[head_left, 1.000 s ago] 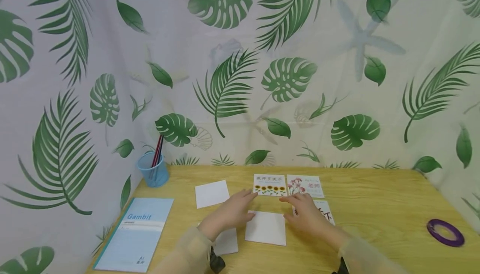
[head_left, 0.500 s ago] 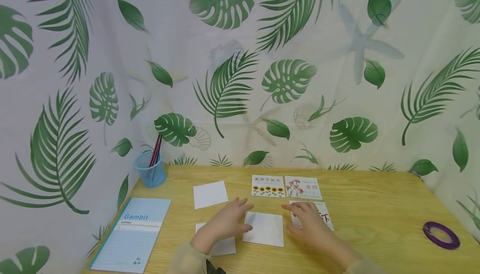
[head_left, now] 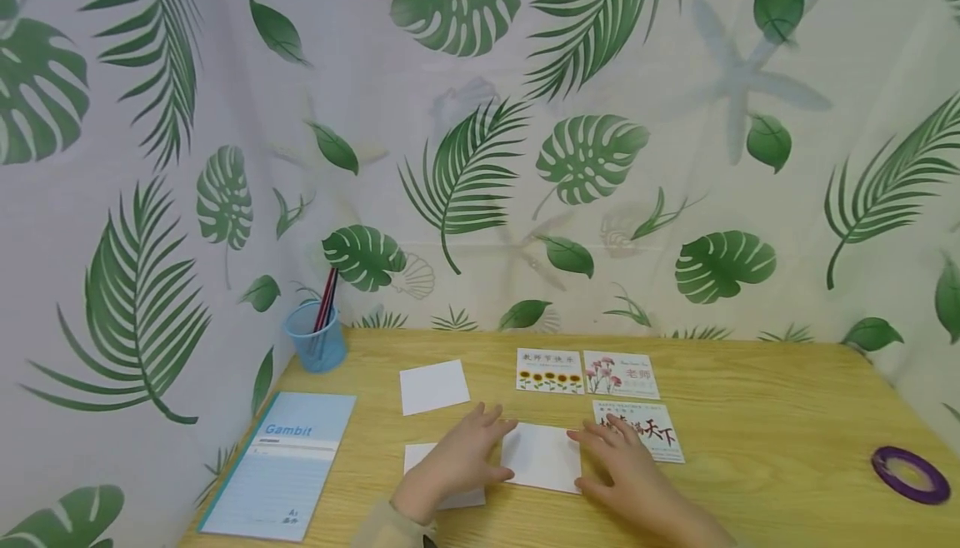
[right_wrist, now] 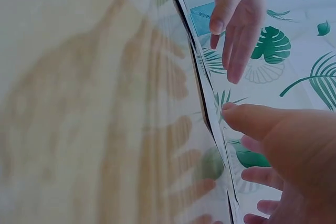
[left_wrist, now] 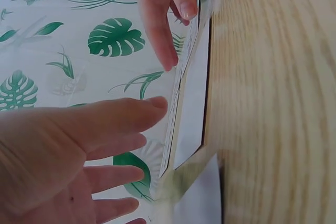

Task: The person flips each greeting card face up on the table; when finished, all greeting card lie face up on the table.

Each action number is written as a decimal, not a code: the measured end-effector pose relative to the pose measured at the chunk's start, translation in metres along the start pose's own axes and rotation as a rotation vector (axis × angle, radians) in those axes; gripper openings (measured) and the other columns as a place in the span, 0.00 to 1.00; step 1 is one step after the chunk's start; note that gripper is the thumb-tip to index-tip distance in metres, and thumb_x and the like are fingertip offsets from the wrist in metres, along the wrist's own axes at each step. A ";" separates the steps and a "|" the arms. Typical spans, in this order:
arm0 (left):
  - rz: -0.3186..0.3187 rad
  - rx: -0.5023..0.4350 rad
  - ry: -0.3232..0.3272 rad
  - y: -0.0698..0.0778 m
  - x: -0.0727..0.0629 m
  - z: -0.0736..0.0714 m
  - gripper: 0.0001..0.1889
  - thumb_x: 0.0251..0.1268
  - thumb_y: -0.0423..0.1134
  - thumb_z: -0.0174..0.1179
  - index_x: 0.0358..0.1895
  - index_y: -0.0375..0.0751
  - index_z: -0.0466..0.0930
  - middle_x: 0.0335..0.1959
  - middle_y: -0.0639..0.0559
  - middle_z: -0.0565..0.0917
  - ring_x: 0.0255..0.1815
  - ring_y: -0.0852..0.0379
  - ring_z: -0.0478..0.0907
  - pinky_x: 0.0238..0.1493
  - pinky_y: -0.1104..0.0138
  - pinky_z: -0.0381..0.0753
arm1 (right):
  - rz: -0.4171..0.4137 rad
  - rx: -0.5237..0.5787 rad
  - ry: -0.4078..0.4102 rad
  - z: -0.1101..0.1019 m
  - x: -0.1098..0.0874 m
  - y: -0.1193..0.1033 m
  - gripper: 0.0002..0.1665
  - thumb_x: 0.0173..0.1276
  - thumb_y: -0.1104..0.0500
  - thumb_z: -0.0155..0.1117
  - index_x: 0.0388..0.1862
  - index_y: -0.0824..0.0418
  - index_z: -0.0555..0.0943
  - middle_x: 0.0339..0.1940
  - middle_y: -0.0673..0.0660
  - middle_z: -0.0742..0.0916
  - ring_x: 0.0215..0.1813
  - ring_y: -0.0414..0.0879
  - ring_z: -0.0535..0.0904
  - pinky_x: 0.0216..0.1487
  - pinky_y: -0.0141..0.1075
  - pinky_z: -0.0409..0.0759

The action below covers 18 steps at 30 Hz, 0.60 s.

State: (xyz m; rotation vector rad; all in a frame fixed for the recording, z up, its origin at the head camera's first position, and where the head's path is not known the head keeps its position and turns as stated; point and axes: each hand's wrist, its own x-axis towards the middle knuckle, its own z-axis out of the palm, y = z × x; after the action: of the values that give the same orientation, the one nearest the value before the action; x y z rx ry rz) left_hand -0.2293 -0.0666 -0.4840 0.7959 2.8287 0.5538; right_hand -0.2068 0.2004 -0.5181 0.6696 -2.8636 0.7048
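A blank white card (head_left: 542, 460) lies flat on the wooden worktop (head_left: 757, 431), between a person's two bare hands. At its left edge is the left hand (head_left: 461, 455), fingers spread and only loosely bent, the thumb held apart from them. At its right edge the right hand (head_left: 618, 460) mirrors this, fingers parted and gently curved. Neither hand grips anything; whether the fingertips actually touch the white card's edges, I cannot tell.

To the left of the white card, partly hidden by the left hand, is a second blank card (head_left: 467, 499); a third blank card (head_left: 434, 387) lies beyond it and to the left. A sunflower card (head_left: 550, 372) lies just past its far edge, with a pink-flower card (head_left: 622, 376) past it to the right. To its right, partly covered by the right hand, is a card with dark red characters (head_left: 657, 440).

Well to its left lies a pale blue "Gambit" notebook (head_left: 279, 466), and far left beyond it stands a blue mesh cup (head_left: 317, 350) holding pencils (head_left: 326, 302). Well to its right is a purple ring (head_left: 903, 475).
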 end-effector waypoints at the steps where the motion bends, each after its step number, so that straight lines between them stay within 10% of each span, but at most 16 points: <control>1: -0.003 0.014 0.000 0.000 0.000 0.001 0.35 0.57 0.48 0.71 0.69 0.45 0.73 0.74 0.39 0.67 0.75 0.34 0.60 0.70 0.45 0.68 | 0.004 0.006 -0.003 0.000 -0.002 -0.001 0.33 0.60 0.49 0.73 0.64 0.54 0.78 0.67 0.65 0.78 0.70 0.75 0.63 0.64 0.74 0.61; 18: -0.012 0.089 -0.003 -0.001 0.001 0.012 0.38 0.52 0.51 0.74 0.68 0.49 0.73 0.73 0.42 0.69 0.74 0.30 0.60 0.69 0.42 0.68 | -0.086 -0.042 -0.108 -0.004 0.001 -0.001 0.38 0.60 0.42 0.72 0.68 0.52 0.76 0.69 0.63 0.77 0.73 0.77 0.58 0.60 0.76 0.64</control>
State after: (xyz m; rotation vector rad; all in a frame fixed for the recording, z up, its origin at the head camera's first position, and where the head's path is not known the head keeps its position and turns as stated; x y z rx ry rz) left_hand -0.2280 -0.0634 -0.4952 0.7933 2.8711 0.4273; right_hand -0.2068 0.2012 -0.5140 0.8443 -2.9166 0.6132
